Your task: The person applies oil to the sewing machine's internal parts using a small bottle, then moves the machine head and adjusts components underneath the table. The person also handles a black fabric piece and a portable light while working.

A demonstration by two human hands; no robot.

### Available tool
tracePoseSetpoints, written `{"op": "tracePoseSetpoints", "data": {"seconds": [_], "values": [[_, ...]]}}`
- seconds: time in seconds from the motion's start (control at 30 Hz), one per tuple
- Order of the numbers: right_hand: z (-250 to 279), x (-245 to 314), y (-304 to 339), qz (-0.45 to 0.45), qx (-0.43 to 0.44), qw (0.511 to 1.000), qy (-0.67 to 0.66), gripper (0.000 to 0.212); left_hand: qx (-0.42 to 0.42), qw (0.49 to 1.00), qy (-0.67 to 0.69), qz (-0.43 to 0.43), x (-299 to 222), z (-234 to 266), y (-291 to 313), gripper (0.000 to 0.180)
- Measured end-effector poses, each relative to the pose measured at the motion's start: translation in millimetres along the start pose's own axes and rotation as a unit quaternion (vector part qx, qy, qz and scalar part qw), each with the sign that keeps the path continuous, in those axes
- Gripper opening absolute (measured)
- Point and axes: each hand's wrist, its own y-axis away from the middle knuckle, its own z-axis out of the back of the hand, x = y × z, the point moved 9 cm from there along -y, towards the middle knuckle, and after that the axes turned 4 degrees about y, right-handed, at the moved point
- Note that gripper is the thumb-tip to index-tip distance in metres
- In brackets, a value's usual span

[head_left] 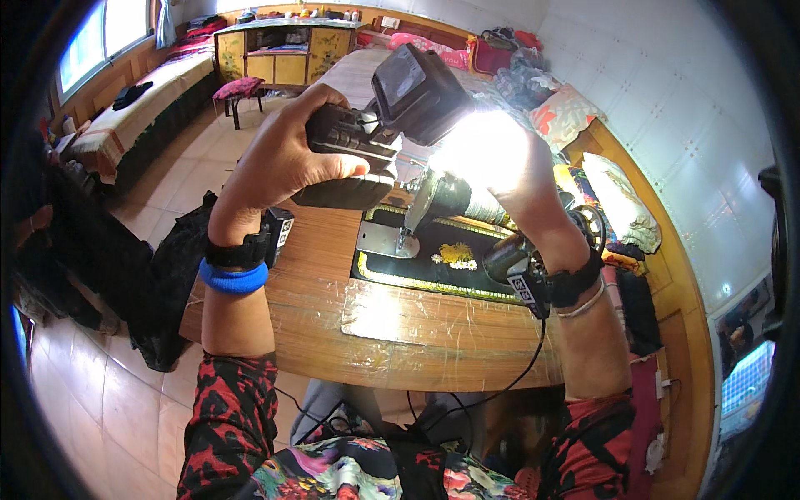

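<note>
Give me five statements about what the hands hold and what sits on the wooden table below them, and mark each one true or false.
1. The left hand grips a black box-shaped device with a small screen module on top. True.
2. The right hand rests flat on the wooden table. False: it is raised beside the device, washed out by bright glare.
3. A black sewing machine with a yellow flower pattern on its base stands on the table. True.
4. The left wrist wears a red band. False: it wears a blue wristband below a black strap.
5. A black cable hangs from the right wrist. True.
</note>
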Motion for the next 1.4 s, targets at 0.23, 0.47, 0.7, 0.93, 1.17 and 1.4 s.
{"op": "tracePoseSetpoints", "data": {"seconds": [0.23, 0.47, 0.7, 0.93, 1.17, 1.4], "values": [[-12.8, -22.3, -25.4, -0.038, -0.01, 0.999, 0.022, 0.034, -0.025, 0.999, -0.006, 0.027, 4.3, 18.4, 6.0, 0.055], [-39.3, -58.2, -38.5, -0.162, 0.106, 0.974, -0.119, 0.024, -0.087, 0.996, 0.001, 0.01, -1.9, 46.1, 17.8, 0.056], [-33.8, -51.0, -35.4, -0.168, 0.097, 0.977, -0.089, 0.023, -0.093, 0.995, 0.0, -0.03, -3.8, 51.2, 22.8, 0.054], [-32.2, -50.0, -29.2, -0.172, 0.087, 0.979, -0.071, 0.023, -0.056, 0.997, 0.024, -0.054, 5.3, 35.0, 21.1, 0.053], [-31.6, -49.1, -29.1, -0.175, 0.081, 0.979, -0.067, 0.023, -0.048, 0.997, 0.04, -0.042, 5.4, 31.1, 19.0, 0.054], [-30.9, -52.3, -28.6, -0.181, 0.073, 0.978, -0.076, 0.024, -0.046, 0.998, 0.027, -0.04, 7.3, 30.7, 19.2, 0.053]]}}
